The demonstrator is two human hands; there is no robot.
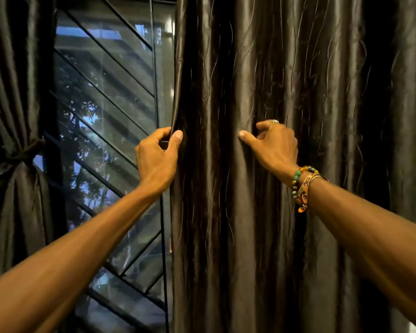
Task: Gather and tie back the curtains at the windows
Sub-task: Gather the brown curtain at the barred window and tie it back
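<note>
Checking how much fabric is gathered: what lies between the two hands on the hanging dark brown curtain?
In the head view, only folds of the glossy dark brown curtain lie between the left hand and the right hand.

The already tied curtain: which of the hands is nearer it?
Left. The left hand grips the window-side edge of the loose curtain, closest to the tied curtain; the right hand grips a fold farther right.

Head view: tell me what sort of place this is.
Likely a room in a home, at a window with a diagonal metal grille: one hanging curtain, one tied-back curtain at left.
</note>
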